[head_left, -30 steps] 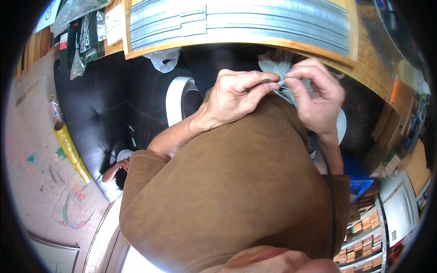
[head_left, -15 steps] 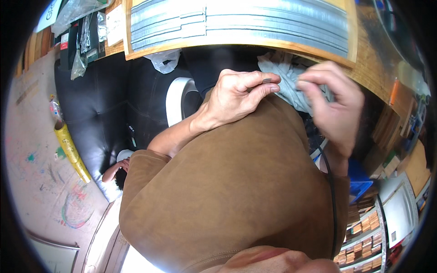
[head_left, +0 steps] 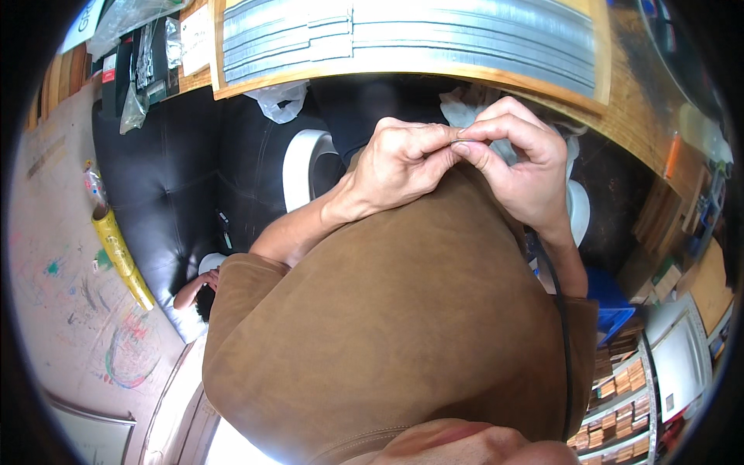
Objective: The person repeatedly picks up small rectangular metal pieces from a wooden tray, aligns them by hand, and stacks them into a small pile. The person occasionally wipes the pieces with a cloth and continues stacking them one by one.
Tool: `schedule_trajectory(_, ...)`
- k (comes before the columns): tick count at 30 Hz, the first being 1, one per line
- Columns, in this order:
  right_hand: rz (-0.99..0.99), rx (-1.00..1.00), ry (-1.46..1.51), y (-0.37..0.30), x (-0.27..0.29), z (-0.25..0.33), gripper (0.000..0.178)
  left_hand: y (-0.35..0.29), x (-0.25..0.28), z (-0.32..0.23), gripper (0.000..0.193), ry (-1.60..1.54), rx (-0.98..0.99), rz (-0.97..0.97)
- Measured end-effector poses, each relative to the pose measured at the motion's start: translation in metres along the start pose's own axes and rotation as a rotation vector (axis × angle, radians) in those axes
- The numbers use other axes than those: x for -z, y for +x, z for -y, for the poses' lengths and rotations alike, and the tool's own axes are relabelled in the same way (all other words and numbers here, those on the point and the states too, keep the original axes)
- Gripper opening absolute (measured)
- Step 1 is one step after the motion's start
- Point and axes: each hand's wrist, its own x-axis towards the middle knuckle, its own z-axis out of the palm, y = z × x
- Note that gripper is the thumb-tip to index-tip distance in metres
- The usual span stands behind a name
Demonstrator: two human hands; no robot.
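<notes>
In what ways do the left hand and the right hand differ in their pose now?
The left hand points rightward; the right hand points up and leftward. The left forearm slants in from lower left; the right forearm rises more steeply. Both hands pinch with thumb and index finger, and appear to meet.

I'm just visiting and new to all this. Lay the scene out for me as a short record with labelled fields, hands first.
Left hand: thumb and forefinger pinched
Right hand: pinched, fingertips meeting the left hand's
Between fingertips: thin dark sliver, too small to identify
Ahead: wood-framed tray of grey strips
Beyond right hand: pale cloth, partly hidden
Left side: yellow tube, another person
Right side: blue bin, wood blocks on shelves
</notes>
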Motion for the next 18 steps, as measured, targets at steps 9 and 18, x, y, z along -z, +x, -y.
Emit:
schedule_trajectory(9,-0.023,-0.015,0.069,-0.0018,-0.0040,-0.0040,0.012,-0.0015,0.0042,-0.0017,0.019,0.013,0.005,0.022)
schedule_trajectory(18,-0.008,-0.003,0.082,-0.0006,-0.0021,-0.0047,0.011,-0.0025,0.0017,-0.0006,0.018,-0.018,-0.003,0.010)
